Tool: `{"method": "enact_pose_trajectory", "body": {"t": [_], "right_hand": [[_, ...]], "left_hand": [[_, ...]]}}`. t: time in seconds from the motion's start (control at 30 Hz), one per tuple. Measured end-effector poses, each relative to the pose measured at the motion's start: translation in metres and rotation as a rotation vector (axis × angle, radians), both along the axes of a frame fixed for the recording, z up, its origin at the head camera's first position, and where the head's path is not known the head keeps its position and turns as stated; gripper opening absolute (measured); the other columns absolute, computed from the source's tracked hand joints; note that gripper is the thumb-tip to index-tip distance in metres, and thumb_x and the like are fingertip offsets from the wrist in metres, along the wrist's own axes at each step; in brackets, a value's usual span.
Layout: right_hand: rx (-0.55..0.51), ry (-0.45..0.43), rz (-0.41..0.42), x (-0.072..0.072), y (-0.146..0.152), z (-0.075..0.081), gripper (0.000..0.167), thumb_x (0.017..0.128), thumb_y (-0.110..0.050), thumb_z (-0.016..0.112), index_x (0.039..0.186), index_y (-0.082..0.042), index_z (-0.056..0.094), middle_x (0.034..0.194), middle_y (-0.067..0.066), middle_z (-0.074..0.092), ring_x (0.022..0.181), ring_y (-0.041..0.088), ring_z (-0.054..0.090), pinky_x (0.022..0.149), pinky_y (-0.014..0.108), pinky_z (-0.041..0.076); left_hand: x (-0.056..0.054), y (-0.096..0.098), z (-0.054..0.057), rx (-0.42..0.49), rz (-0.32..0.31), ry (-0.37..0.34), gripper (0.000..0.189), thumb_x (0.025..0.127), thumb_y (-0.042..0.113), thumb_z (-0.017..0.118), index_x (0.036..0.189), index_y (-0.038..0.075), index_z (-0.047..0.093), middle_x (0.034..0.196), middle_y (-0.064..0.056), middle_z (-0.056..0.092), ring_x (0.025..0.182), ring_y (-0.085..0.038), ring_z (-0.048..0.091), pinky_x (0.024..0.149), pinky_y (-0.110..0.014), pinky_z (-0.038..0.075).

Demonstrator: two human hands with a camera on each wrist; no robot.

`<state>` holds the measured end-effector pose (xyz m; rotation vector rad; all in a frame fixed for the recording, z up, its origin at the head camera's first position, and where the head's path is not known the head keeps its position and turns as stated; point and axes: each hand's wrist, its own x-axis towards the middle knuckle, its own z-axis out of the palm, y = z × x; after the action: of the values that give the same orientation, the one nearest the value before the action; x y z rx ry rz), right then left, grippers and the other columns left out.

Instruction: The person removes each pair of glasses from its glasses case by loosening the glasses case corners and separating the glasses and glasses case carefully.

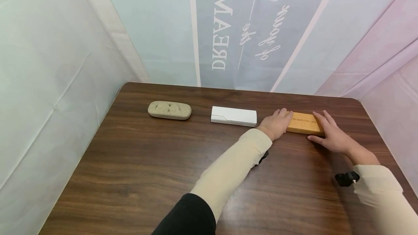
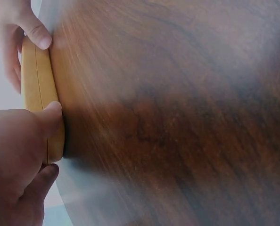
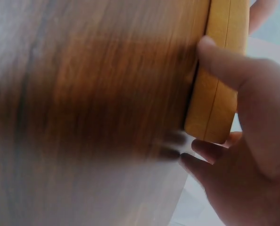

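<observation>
A yellow glasses case (image 1: pixel 303 123) with dark lettering on its lid lies at the right rear of the wooden table, its seam closed. My left hand (image 1: pixel 275 123) holds its left end; in the left wrist view that thumb presses the front side while other fingers reach round the end. At the opposite end is my right hand (image 1: pixel 334 137), thumb along the front and fingers spread around the end and back. The right wrist view shows this thumb across the case's front side (image 3: pixel 214 103). Some fingertips are hidden behind the case.
Left of the yellow case lies a white glasses case (image 1: pixel 233 115), close to my left wrist. Farther left is a beige, rounded glasses case (image 1: pixel 169 110). The dark wooden table (image 1: pixel 130 177) ends at a printed curtain (image 1: pixel 173 46) behind.
</observation>
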<state>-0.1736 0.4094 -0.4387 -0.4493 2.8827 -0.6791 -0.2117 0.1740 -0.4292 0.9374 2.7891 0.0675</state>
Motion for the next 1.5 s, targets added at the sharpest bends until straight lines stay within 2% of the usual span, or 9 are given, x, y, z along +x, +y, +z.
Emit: {"method": "enact_pose_trajectory", "body": {"t": [0.2, 0.43, 0.87, 1.27, 1.5], "right_hand": [[-0.003, 0.099, 0.016, -0.001, -0.002, -0.003, 0.086, 0.091, -0.006, 0.076, 0.152, 0.014, 0.019, 0.149, 0.049, 0.015, 0.142, 0.063, 0.011, 0.102, 0.078, 0.022], [0.021, 0.159, 0.03, -0.002, -0.003, -0.003, 0.084, 0.087, -0.002, 0.079, 0.149, 0.016, 0.026, 0.139, 0.043, 0.031, 0.125, 0.06, 0.032, 0.093, 0.074, 0.033], [0.035, 0.134, 0.015, -0.002, -0.003, 0.001, 0.083, 0.086, -0.006, 0.081, 0.147, 0.016, 0.03, 0.137, 0.045, 0.033, 0.124, 0.061, 0.033, 0.092, 0.074, 0.034], [0.096, 0.104, 0.014, 0.004, -0.002, 0.011, 0.087, 0.086, -0.013, 0.082, 0.148, 0.015, 0.029, 0.136, 0.046, 0.033, 0.122, 0.063, 0.034, 0.09, 0.074, 0.035], [0.098, 0.092, 0.027, 0.006, -0.006, 0.017, 0.087, 0.086, -0.013, 0.083, 0.149, 0.015, 0.03, 0.136, 0.044, 0.035, 0.122, 0.061, 0.037, 0.09, 0.074, 0.036]], "left_hand": [[-0.001, 0.002, -0.001, 0.031, 0.015, 0.001, 0.066, 0.104, 0.032, 0.059, 0.161, 0.03, 0.025, 0.156, 0.006, 0.031, 0.142, -0.006, 0.035, 0.093, -0.019, 0.048], [-0.002, 0.001, -0.003, 0.041, 0.024, -0.002, 0.067, 0.104, 0.031, 0.06, 0.161, 0.031, 0.024, 0.156, 0.007, 0.031, 0.139, -0.007, 0.038, 0.093, -0.021, 0.048], [0.0, 0.005, -0.004, 0.04, 0.03, 0.009, 0.058, 0.107, 0.027, 0.052, 0.16, 0.028, 0.028, 0.153, 0.004, 0.035, 0.133, -0.01, 0.043, 0.093, -0.021, 0.048], [0.007, 0.002, 0.004, 0.041, -0.003, 0.006, 0.064, 0.102, 0.031, 0.062, 0.158, 0.026, 0.032, 0.148, 0.004, 0.04, 0.127, -0.01, 0.047, 0.088, -0.021, 0.05], [0.012, -0.003, 0.008, 0.054, -0.002, 0.011, 0.063, 0.1, 0.03, 0.064, 0.157, 0.024, 0.036, 0.145, 0.003, 0.043, 0.124, -0.011, 0.049, 0.085, -0.02, 0.051]]}}
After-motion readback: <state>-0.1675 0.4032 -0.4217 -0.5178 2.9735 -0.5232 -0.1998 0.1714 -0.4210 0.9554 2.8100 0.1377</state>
